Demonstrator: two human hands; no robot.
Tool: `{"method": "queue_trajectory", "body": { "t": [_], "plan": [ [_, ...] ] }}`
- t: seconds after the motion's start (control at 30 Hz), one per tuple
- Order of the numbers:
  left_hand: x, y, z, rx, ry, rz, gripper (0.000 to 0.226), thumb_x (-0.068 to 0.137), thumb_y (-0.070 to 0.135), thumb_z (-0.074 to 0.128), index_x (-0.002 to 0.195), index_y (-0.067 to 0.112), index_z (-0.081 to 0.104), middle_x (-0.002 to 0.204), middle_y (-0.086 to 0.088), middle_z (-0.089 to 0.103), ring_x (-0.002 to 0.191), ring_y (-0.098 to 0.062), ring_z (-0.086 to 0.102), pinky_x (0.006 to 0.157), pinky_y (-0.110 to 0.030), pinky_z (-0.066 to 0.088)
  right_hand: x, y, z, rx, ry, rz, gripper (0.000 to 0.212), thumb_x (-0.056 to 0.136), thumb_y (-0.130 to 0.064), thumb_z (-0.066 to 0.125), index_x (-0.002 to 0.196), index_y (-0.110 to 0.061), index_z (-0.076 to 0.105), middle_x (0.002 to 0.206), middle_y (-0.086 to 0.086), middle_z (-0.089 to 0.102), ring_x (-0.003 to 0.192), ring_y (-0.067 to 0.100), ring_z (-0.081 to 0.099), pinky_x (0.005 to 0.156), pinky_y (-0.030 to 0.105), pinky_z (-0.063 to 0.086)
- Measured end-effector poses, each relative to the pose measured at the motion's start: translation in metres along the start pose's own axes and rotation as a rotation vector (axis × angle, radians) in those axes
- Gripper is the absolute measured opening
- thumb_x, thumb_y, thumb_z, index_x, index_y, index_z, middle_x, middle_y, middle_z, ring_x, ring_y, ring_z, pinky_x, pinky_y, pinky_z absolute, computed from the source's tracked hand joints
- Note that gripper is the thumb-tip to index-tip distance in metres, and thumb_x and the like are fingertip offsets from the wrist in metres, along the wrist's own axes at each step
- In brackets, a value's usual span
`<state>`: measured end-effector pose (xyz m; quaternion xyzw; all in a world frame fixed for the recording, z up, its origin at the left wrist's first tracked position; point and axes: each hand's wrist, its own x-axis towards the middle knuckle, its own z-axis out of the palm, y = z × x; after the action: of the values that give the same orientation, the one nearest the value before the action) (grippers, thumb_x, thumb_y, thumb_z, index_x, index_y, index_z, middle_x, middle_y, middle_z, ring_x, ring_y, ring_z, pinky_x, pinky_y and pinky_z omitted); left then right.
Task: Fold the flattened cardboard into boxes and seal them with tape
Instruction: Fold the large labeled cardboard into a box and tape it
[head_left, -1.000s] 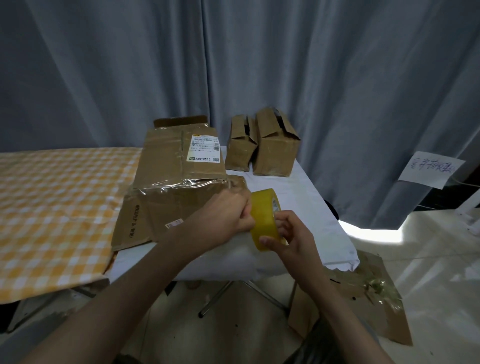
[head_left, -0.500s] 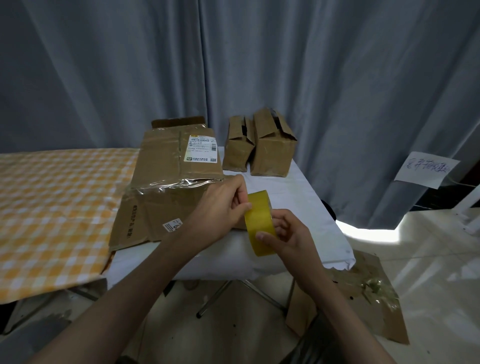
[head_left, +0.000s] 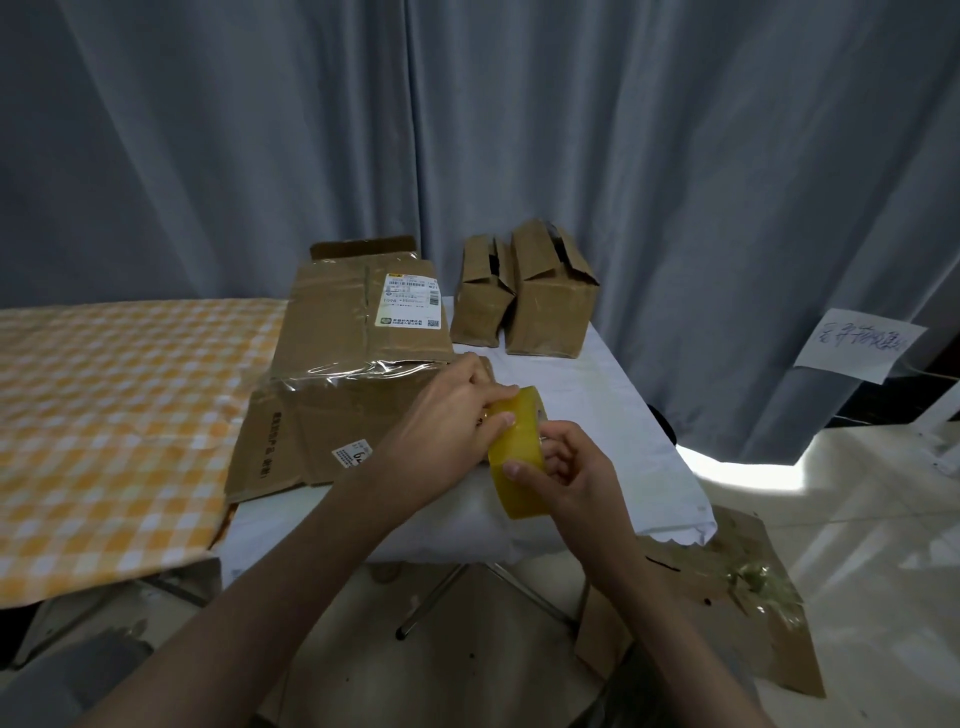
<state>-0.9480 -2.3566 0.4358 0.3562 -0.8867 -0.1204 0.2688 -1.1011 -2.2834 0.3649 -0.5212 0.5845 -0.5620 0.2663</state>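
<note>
The yellow tape roll (head_left: 517, 457) is held above the near edge of the white-covered table (head_left: 613, 410), gripped by the right hand (head_left: 574, 480) and pinched at its top by the left hand (head_left: 452, 421). The flattened cardboard (head_left: 332, 395) lies just left; bare cloth remains right. Two folded boxes (head_left: 524, 299) stand before the grey curtain (head_left: 519, 130).

Flat cardboard (head_left: 332, 415) on table (head_left: 613, 410), left side. Two boxes (head_left: 524, 299) behind it to the right, at table's far edge, touching. Tape roll (head_left: 514, 452) in front of cardboard, over table's near edge, between both hands. Cardboard sheet (head_left: 727, 603) on floor, right of table.
</note>
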Motion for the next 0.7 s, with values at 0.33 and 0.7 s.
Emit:
{"method": "queue_trajectory", "body": {
  "t": [0.33,0.7],
  "plan": [
    [0.004,0.002,0.005,-0.049,0.091,-0.035,0.026,0.085,0.028,0.075,0.109,0.018,0.076,0.102,0.004,0.066,0.091,-0.010,0.059,0.085,-0.030,0.049,0.002,0.014,-0.008,-0.037,0.008,0.029,0.041,0.077,-0.026,0.083,0.111,-0.021,0.060,0.094,0.002,0.065,0.087,0.016,0.063,0.078,0.035,0.058],
    [0.002,0.000,0.023,-0.082,0.126,-0.004,0.024,0.084,0.019,0.075,0.107,0.021,0.076,0.105,0.007,0.071,0.089,-0.009,0.064,0.082,-0.031,0.054,0.031,0.015,-0.037,-0.151,-0.021,0.016,0.035,0.079,-0.025,0.081,0.111,-0.021,0.066,0.079,0.001,0.061,0.076,0.015,0.059,0.070,0.031,0.054]
  ]
}}
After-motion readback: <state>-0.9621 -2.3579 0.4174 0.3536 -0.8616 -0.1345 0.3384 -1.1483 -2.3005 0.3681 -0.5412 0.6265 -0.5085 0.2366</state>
